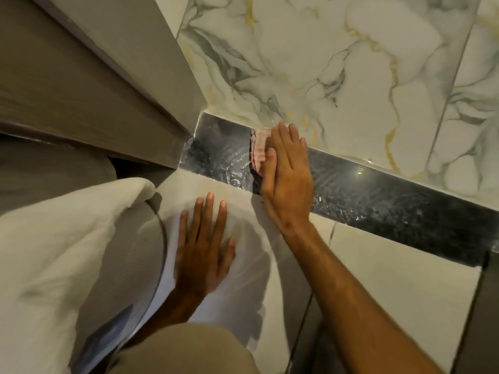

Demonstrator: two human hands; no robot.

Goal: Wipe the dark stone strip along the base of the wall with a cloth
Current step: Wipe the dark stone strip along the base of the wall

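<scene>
Nearest the camera, the left hand point(204, 247) lies flat on the pale floor point(378, 265), its fingers point(206, 209) spread and holding nothing. A white bed cover point(54, 238) bulges just to its left. Farther on, the right hand point(287, 179) presses flat, fingers close together, on a pink-and-white cloth point(259, 148) against the dark stone strip point(391, 201). The cloth shows only at the hand's left edge. The strip runs along the base of the marbled wall point(337, 63), meeting a grey-brown panel point(81, 76) at left.

White marble wall point(351, 63) veined grey and gold, pale floor tiles point(391, 271), white bedding point(54, 238) at left.
</scene>
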